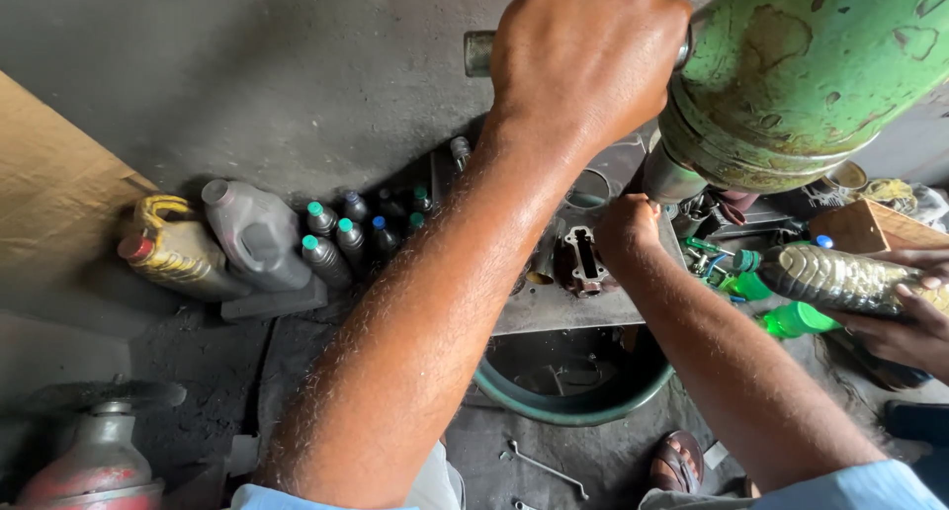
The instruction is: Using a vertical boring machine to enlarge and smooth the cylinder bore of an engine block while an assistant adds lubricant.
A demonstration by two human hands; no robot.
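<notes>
My left hand (585, 60) is raised and shut around a grey metal handle bar (478, 52) that sticks out from a green, chipped machine head (801, 70). Below the head hangs a grey spindle (670, 179). My right hand (625, 230) is closed just under that spindle, its fingers curled against the right edge of a brown metal part with a slotted opening (581, 263). The part lies on a flat steel table (554, 310). The fingertips of my right hand are hidden.
Another person's hand (909, 327) at the right holds a tilted clear plastic bottle (850, 278). Green bottles (796, 319) lie beside it. Jugs (252, 235) and several small capped bottles (336, 243) stand at the left. A green basin (573, 406) sits under the table, with a spanner (544, 467) on the floor.
</notes>
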